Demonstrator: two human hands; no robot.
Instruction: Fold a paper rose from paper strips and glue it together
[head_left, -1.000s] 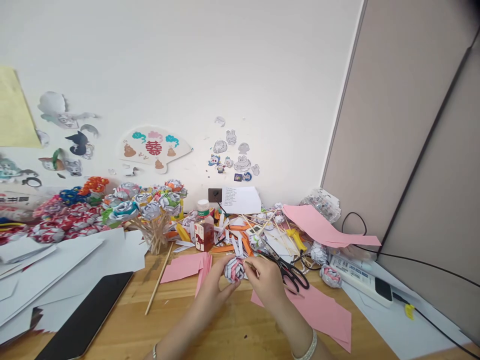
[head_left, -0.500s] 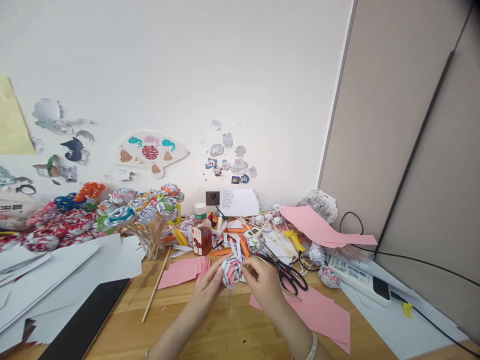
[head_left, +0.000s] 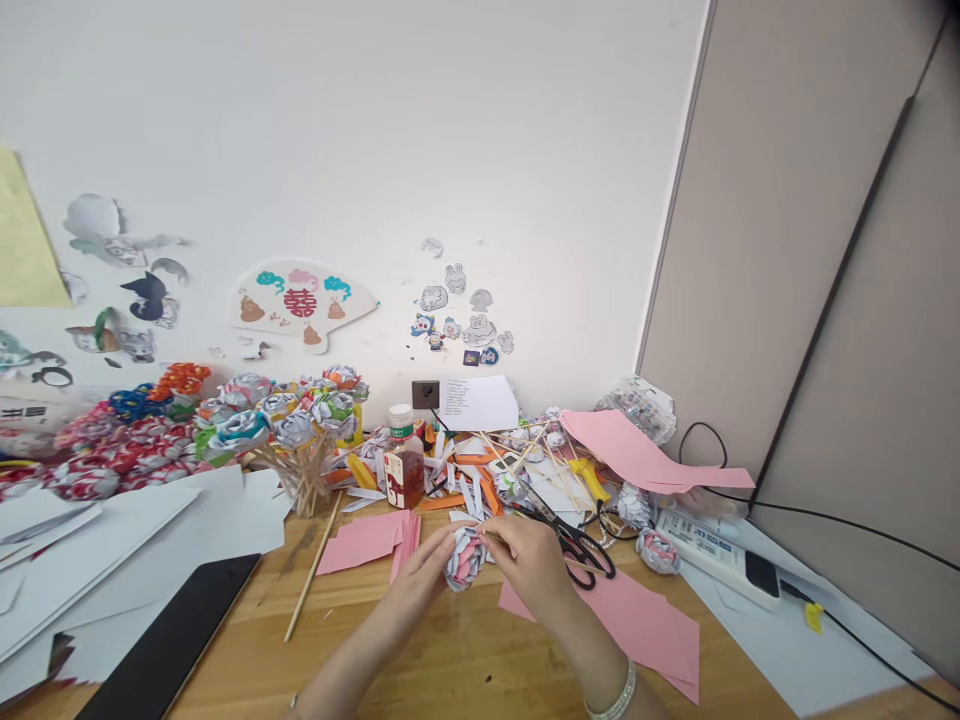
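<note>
Both hands meet just above the wooden tabletop (head_left: 450, 660), and between them sits a small rolled paper flower in white, grey and pink (head_left: 465, 558). The left hand (head_left: 417, 585) cups it from the left and below with the fingers curled round it. The right hand (head_left: 529, 562) pinches its upper right edge with the fingertips, so both hands are closed on the flower and neither is free.

Over the last second the flower has sunk a little toward the tabletop and has turned in the grip, so more of its pink centre now faces the camera than before. The hands have kept their hold throughout. The flower is therefore being turned and worked in the fingers, not set down. Whether a thin stick is held with it cannot be told.

Black-handled scissors (head_left: 579, 548) lie just right of the right hand, partly on a flat pink paper sheet (head_left: 645, 625). A folded pink paper piece (head_left: 364, 540) and a thin wooden stick (head_left: 309, 582) lie to the left. A cluster of finished paper flowers on sticks (head_left: 300, 425) stands further back.
</note>
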